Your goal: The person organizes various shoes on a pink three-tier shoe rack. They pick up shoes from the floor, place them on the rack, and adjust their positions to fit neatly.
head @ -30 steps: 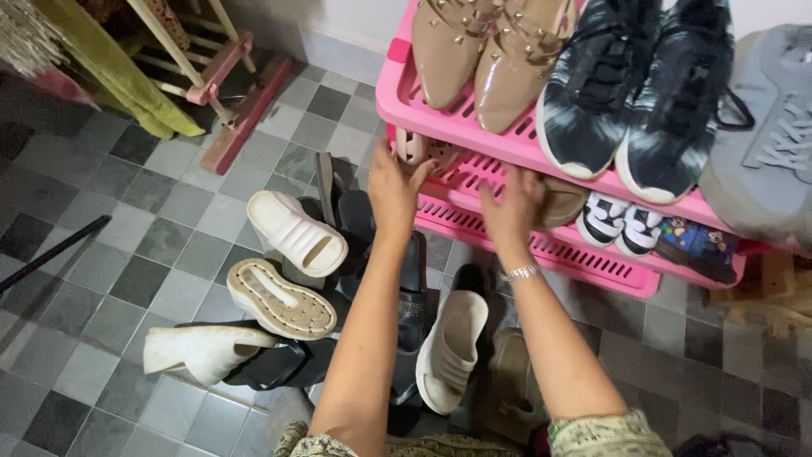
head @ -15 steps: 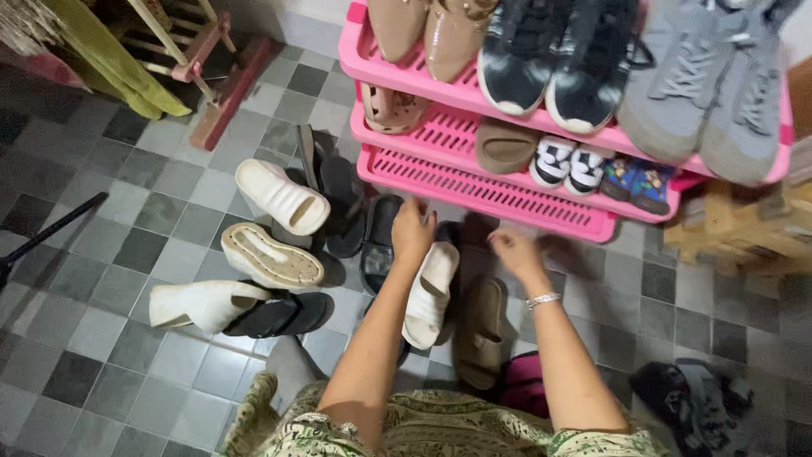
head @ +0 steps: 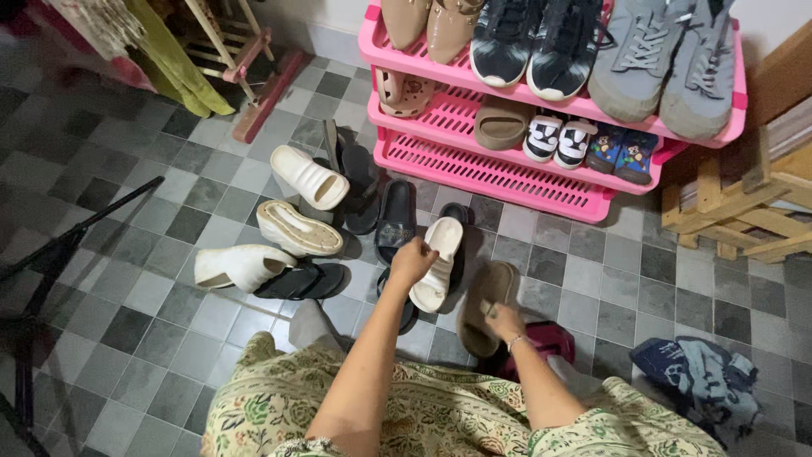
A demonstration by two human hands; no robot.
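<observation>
My left hand (head: 412,261) grips the side of a cream slide sandal (head: 439,262) lying on the tiled floor in front of a pink shoe rack (head: 499,176). Just to its right, my right hand (head: 505,322), with a bracelet on the wrist, holds the near end of a tan-brown slide sandal (head: 488,305). Black slides (head: 395,218) lie under and beside the cream sandal. Both forearms reach out from my patterned green dress.
Cream and white shoes (head: 296,227) lie scattered on the floor to the left. The rack's shelves carry sneakers, heels and small children's shoes. A wooden crate (head: 744,203) stands at right, a blue cloth (head: 702,377) lies bottom right, and a black stand leg (head: 76,233) crosses the left.
My hands came down from the rack's middle shelf to the floor. The left hand closed on the cream sandal and the right hand took hold of the tan-brown sandal.
</observation>
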